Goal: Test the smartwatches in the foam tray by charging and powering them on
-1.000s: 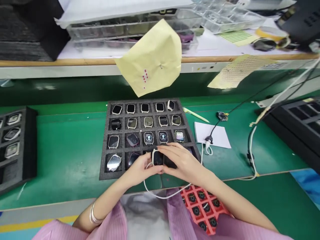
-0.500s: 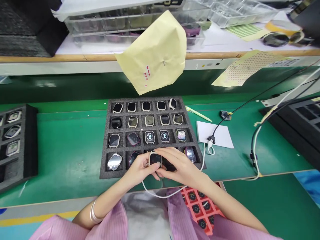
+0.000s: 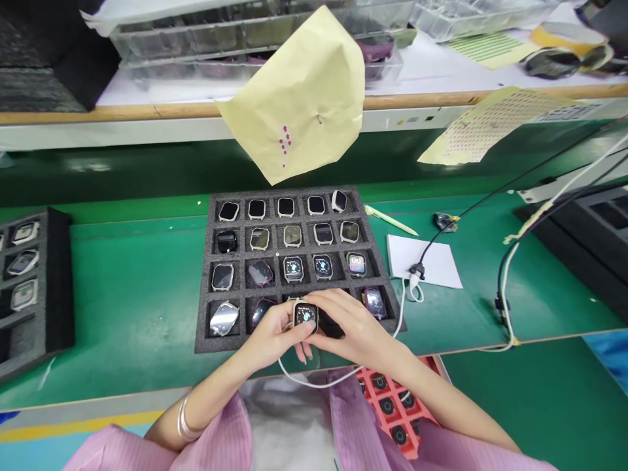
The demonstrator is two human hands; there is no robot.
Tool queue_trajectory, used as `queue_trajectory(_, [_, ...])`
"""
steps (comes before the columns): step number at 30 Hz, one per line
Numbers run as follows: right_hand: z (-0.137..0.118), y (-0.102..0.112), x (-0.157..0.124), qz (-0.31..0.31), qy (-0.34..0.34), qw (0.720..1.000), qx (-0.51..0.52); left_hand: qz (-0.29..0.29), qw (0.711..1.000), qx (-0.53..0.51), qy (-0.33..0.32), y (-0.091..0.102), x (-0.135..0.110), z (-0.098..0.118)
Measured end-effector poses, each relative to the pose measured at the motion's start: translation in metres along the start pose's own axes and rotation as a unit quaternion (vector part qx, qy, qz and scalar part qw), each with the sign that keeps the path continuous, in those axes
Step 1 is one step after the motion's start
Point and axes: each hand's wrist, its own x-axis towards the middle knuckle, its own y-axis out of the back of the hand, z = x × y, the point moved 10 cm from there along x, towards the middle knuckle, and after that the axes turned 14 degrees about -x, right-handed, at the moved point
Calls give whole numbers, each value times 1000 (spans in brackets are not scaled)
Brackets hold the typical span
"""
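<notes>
Between both hands is a smartwatch (image 3: 305, 315) without a strap, its screen lit with a dial. My left hand (image 3: 277, 333) grips it from the left, thumb over the lower part of the screen. From the right, my right hand (image 3: 350, 327) closes on its edge, some fingertips hidden. A white cable (image 3: 318, 384) loops below the hands and up on the right; its end near the watch is hidden. Under and beyond the hands lies a dark foam tray (image 3: 202, 311) with several watch bodies in its compartments, a few with lit screens.
A white pad (image 3: 446, 265), a green pen (image 3: 392, 220) and joined cable plugs (image 3: 416, 273) lie right of the tray. Another foam tray (image 3: 61, 281) stands at the left. A red tray (image 3: 412, 418) sits below the bench edge. Yellow paper (image 3: 314, 98) hangs from the shelf.
The watch screen has gone from dark to showing a lit dial. Both hands hold nearly the same position, and the view has shifted slightly.
</notes>
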Motion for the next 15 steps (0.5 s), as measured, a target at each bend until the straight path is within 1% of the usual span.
queue_trajectory(6, [-4, 1, 3, 23, 9, 1000, -14, -3, 999, 32, 2, -2, 0, -2])
queue_trajectory(9, [-1, 9, 4, 25, 17, 1000, 5, 8, 998, 68, -7, -2, -2, -5])
queue_trajectory(12, [16, 28, 0, 46, -9, 999, 15, 6, 997, 72, -37, -3, -6, 2])
queue_trajectory(14, [34, 34, -8, 37, -43, 998, -21, 10, 998, 52, -40, 4, -12, 9])
queue_trajectory(15, [40, 34, -12, 21, -53, 997, -51, 23, 998, 47, -35, 10, -16, 13])
